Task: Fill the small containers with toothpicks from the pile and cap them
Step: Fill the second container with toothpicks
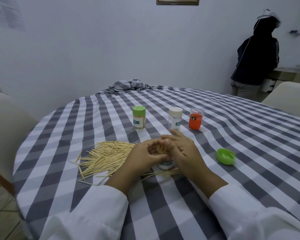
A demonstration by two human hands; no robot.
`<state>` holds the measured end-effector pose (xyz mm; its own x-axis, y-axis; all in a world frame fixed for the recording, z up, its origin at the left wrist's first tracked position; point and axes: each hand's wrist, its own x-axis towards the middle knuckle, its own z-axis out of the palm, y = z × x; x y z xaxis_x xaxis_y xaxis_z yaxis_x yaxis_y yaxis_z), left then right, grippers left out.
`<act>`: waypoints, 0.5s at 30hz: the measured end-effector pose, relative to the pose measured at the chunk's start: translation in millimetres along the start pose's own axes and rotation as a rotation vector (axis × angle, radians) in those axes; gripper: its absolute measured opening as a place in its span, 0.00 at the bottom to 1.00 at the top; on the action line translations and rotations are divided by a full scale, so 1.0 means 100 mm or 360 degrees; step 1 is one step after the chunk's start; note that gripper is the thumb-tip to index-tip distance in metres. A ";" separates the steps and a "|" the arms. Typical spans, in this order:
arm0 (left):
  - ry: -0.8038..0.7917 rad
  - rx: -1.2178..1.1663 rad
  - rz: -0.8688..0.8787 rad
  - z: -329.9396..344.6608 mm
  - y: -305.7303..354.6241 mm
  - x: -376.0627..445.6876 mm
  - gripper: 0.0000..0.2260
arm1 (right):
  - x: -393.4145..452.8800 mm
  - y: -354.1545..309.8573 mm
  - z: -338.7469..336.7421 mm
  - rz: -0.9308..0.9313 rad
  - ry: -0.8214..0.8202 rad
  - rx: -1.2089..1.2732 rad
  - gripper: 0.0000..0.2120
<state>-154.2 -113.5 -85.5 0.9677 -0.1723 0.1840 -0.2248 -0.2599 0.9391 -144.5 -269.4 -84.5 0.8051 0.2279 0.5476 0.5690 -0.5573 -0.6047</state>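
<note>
Wooden toothpicks (161,149) bunched over open container (165,165), pinched by left hand (145,155), steadied by flat-fingered right hand (182,149); pile (107,155) just left. Risk: loosened pinch, spilled sticks, tipped container.

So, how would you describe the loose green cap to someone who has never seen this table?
Start at the checked tablecloth and find the person's right hand. Just to its right lies the green cap, alone on the cloth with its hollow side up. The only other green lid sits on a jar.
</note>
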 end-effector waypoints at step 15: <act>-0.0027 -0.0023 -0.0047 -0.01 0.02 0.00 0.27 | 0.02 0.05 -0.05 0.0190 -0.0183 0.0090 0.21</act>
<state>-154.6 -113.1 -83.0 0.9718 -0.1810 0.1514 -0.1946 -0.2514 0.9481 -141.4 -276.0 -83.2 0.8796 0.2545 0.4018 0.4739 -0.5409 -0.6948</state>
